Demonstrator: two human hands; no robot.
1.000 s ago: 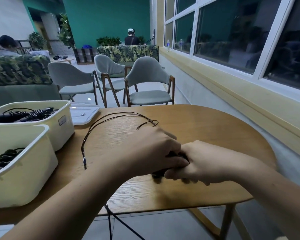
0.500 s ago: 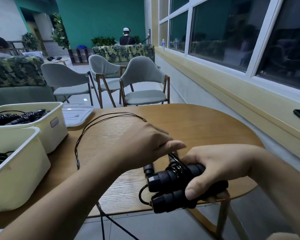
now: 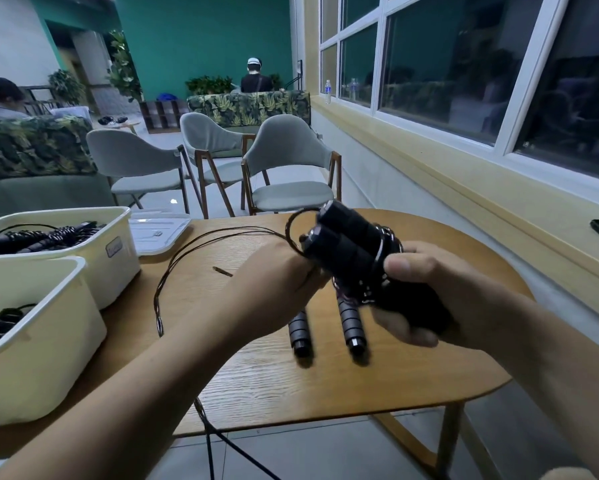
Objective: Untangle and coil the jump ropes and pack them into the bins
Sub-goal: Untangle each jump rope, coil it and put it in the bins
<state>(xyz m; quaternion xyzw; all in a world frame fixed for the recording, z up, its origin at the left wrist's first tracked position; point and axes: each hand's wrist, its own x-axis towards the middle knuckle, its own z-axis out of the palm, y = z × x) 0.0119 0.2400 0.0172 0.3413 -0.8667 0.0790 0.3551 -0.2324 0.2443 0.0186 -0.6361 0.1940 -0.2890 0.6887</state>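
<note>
Above the wooden table [image 3: 325,386], we recorded the right hand [image 3: 426,299] clamped around a pair of black handles [image 3: 343,244], held side by side and tilted up to the left, with turns of cord wound about their lower part. The left hand [image 3: 274,289] sat touching the bundle, curled on the loose cord [image 3: 159,323], which looped out across the tabletop and dropped over the near edge. Under both hands we noted two ribbed grey handles [image 3: 350,320], blurred; whether they lay on the table or hung above it we could not tell. At the left stood the near bin [image 3: 49,358] and the far bin [image 3: 118,268], each holding black ropes, with a white lid [image 3: 159,230] just beyond.
</note>
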